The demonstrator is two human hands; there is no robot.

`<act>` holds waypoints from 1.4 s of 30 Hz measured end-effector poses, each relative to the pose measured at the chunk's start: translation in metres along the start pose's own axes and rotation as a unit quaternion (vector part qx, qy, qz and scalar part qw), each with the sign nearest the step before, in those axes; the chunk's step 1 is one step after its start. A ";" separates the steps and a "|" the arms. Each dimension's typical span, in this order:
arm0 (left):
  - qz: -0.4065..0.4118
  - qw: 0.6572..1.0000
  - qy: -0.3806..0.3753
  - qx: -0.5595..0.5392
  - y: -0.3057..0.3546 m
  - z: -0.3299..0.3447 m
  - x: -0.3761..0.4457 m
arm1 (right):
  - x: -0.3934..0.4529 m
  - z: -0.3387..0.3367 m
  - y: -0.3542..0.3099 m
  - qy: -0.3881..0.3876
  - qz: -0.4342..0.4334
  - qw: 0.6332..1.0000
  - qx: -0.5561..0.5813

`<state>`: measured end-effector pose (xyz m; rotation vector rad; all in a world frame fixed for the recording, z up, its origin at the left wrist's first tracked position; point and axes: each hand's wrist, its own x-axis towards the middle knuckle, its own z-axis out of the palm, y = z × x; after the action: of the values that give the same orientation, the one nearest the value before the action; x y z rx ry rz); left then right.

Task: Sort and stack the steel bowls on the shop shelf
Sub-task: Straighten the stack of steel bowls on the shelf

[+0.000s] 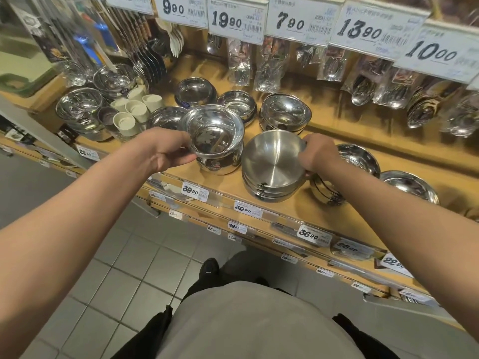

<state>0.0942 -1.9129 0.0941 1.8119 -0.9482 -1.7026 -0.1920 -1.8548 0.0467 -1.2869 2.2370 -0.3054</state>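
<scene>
My left hand (166, 149) grips the near rim of a shiny steel bowl with a leaf pattern (213, 130), the top one of a short stack at the shelf's front. My right hand (317, 154) holds the right rim of a brushed steel bowl (272, 160), tilted toward me, on top of a stack of similar bowls (269, 194). More steel bowls stand behind: a dark-bottomed one (195, 90), a small one (237, 102) and a stacked pair (285, 112). To the right lie two further bowl stacks (360, 159) (409, 186).
The wooden shelf (228, 182) carries price tags along its front edge. At the left stand large steel bowls (79, 107) and white cups (132, 107). Packed ladles and spoons (363, 84) hang at the back under price cards. Tiled floor lies below.
</scene>
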 end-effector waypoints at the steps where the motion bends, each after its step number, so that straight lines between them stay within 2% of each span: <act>1: 0.000 1.000 -0.001 0.001 0.000 0.001 0.000 | 0.001 0.000 -0.001 0.007 -0.006 1.000 -0.014; 11: -0.004 1.000 -0.014 0.009 0.000 0.006 0.002 | 0.000 0.003 0.000 0.009 -0.034 0.993 -0.109; 21: 0.001 1.000 -0.009 0.007 0.000 0.011 -0.005 | -0.008 0.001 -0.008 -0.008 -0.038 0.987 -0.155; 25: 0.007 1.000 -0.009 0.012 0.002 0.013 -0.009 | -0.012 -0.007 -0.008 0.000 -0.043 0.989 -0.139; 28: 0.003 0.999 -0.050 0.018 0.006 0.024 -0.014 | -0.021 -0.020 -0.005 0.051 -0.060 0.995 -0.054; 30: 0.007 0.995 -0.095 0.024 0.009 0.039 -0.018 | -0.031 -0.029 -0.003 0.041 -0.049 0.990 0.124; 32: 0.012 0.990 -0.133 0.034 0.014 0.060 -0.024 | -0.048 -0.040 -0.002 -0.027 0.003 0.939 0.343; 33: 0.011 0.988 -0.150 0.039 0.016 0.072 -0.027 | -0.056 -0.045 0.001 -0.046 0.015 0.914 0.402; 37: -0.006 0.974 -0.216 0.063 0.018 0.116 -0.040 | -0.090 -0.061 0.029 0.002 0.029 0.896 0.444; 42: -0.036 0.933 -0.330 0.143 0.011 0.159 -0.059 | -0.137 -0.070 0.069 0.060 0.130 0.842 0.520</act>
<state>-0.0637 -1.8568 0.1228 1.4482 -1.4734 -2.3903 -0.2263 -1.7070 0.1207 -0.3682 1.7833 -1.2924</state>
